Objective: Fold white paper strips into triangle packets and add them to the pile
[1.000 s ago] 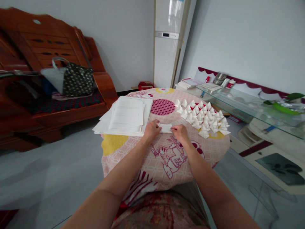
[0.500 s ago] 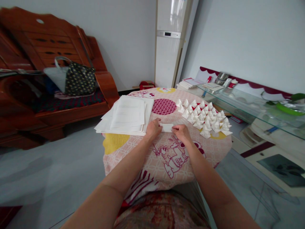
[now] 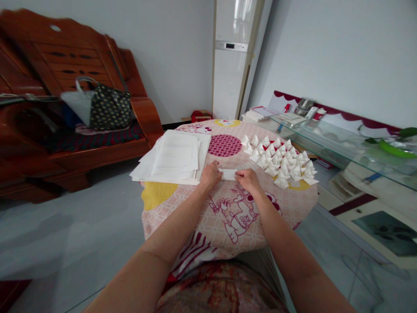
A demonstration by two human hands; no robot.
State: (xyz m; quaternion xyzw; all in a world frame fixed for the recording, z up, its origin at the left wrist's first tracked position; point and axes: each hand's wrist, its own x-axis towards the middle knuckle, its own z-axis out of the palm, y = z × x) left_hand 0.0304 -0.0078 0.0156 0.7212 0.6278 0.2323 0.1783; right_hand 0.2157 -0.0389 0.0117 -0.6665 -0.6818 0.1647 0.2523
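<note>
A small folded strip of white paper [image 3: 229, 174] lies flat on the patterned tablecloth [image 3: 192, 221] in front of me. My left hand [image 3: 211, 175] pinches its left end, fingers closed. At the right end, my right hand [image 3: 248, 179] grips the paper between thumb and fingers. Just left of my left hand is a stack of white paper sheets [image 3: 176, 152], some faintly printed. Beyond my right hand, many small folded paper boats [image 3: 282, 161] stand close together in rows on the cloth.
A glass-topped cabinet [image 3: 345, 148] runs along the right side, carrying a paper stack [image 3: 259, 113], metal bowls [image 3: 305, 104] and a green dish [image 3: 397, 148]. On the left stands a wooden sofa [image 3: 87, 156] with a patterned bag [image 3: 110, 108]. A tall white air conditioner [image 3: 230, 78] is behind.
Both hands keep hold of the paper's two ends in nearly the same place. The view has shifted very slightly.
</note>
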